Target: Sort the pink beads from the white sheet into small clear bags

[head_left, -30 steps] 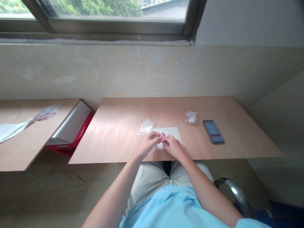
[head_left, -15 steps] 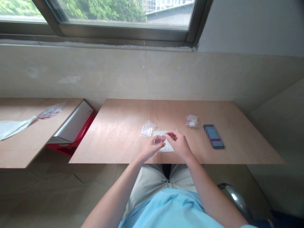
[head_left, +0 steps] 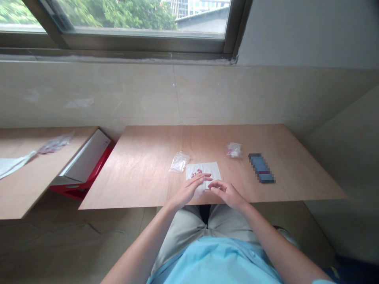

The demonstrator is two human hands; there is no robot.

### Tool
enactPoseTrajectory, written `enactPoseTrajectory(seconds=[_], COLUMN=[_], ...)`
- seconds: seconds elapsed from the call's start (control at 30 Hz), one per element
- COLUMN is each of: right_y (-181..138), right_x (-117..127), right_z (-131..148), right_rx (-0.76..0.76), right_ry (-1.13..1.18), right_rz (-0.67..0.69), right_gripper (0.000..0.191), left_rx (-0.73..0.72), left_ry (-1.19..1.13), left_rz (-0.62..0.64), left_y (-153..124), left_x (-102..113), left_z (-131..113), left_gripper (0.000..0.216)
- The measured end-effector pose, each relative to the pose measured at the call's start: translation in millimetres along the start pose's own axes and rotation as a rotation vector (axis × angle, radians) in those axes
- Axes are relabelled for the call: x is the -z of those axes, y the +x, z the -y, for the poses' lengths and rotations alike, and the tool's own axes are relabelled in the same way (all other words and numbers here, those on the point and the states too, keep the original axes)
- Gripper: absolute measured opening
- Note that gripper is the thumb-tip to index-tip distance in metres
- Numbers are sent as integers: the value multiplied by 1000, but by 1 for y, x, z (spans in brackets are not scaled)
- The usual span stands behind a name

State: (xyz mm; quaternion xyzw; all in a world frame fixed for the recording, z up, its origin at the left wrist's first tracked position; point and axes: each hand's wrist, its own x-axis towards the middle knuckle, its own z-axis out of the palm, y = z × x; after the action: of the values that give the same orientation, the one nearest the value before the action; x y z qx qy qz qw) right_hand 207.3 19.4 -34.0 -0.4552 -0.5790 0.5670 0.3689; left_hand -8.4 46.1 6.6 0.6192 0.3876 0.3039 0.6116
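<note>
Firstly, at far left, a side table (head_left: 23,195) carries a white cloth (head_left: 14,166) and a clear packet (head_left: 56,144) with reddish contents, lying end to end. Between it and the main tabletop (head_left: 127,181), a white box (head_left: 85,157) sits against a red object (head_left: 68,191); its exact support cannot be made out. On the main tabletop, a clear bag (head_left: 179,162) lies flat just left of a white sheet (head_left: 211,167), presumably to stay within reach without covering it. Small red pieces (head_left: 196,172) are found on the sheet's left part, just beyond the left hand (head_left: 189,190); the pale ground probably makes them easy to see and keeps them together. The left hand extends over the sheet's near left portion, its fingers straight and released so far as visible; a faint translucent patch by the palm could not be identified. The right hand (head_left: 226,193) faces it, its fingers loosely bent, tips near those of the left; I cannot tell whether they pinch anything small. Farther right, a small packet (head_left: 234,150) lies beyond the sheet, then a dark device (head_left: 262,168), obscured in detail, both apparently set aside to give the hands room.
</note>
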Motion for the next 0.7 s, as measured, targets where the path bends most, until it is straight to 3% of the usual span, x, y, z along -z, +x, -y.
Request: enactPoseTrajectory(seconds=[0.1, 0.33, 0.7], right_y=[-1, -4, -8], right_x=[0, 3, -1], right_z=[7, 8, 15], right_rx=[98, 140, 278], right_ry=[26, -171, -217], right_rz=[18, -211, -218], right_gripper=[28, 22, 14], left_rx=[-33, -75, -138], left_ry=[15, 192, 302], left_rz=[8, -19, 45], left_y=[0, 4, 1], left_x=[-12, -23, -34], left_z=[-2, -1, 5], left_gripper=[38, 39, 43])
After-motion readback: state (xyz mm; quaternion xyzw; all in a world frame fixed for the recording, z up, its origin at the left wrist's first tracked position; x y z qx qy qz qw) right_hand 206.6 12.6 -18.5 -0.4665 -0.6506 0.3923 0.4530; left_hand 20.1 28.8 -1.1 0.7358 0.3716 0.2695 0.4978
